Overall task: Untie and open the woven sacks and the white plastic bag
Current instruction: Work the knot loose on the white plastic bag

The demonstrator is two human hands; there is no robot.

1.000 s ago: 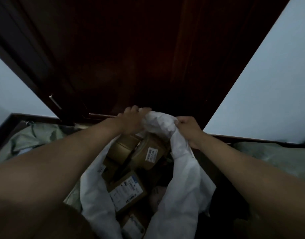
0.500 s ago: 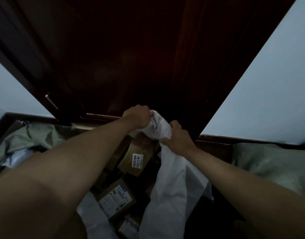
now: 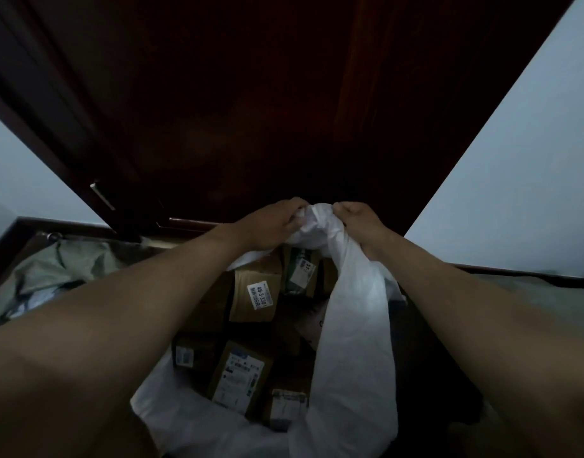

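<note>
Both hands have closed in on each other since a moment ago: the left hand (image 3: 270, 226) and right hand (image 3: 360, 223) now meet at the far top of the white bag (image 3: 353, 325), each with fingers curled around a bunched fold of the plastic. That bag sits on the floor before the dark door (image 3: 251, 110), its mouth already gaping toward the camera over labelled boxes (image 3: 256, 292). Judging by this, the bag is largely open and only the far rim is being worked loose. Green woven sacks (image 3: 49, 276) lie to either side, their ties not visible.
</note>
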